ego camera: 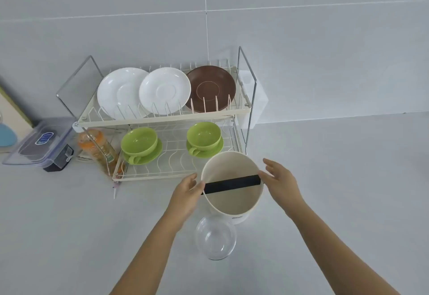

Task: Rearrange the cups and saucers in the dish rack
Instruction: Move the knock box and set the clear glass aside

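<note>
A two-tier wire dish rack (162, 120) stands against the wall. Its upper tier holds two white saucers (120, 90) (164, 89) and a brown saucer (211, 88), all leaning upright. On the lower tier sit two green cups, left (139, 140) and right (203, 135), each on a green saucer (151, 159) (217, 149). My left hand (188, 190) holds the left side of a cream round container (232, 202) with a black bar (232, 183) across its mouth, thumb at the bar's end. My right hand (281, 178) is at the container's right rim with its fingers straight and spread.
The cream container stands right in front of the rack's lower right corner. A clear glass bowl (216, 239) lies just in front of it. Left of the rack are an orange-capped bottle (97, 148), a clear lidded box (44, 141) and a white holder (255, 95) on the rack's right side.
</note>
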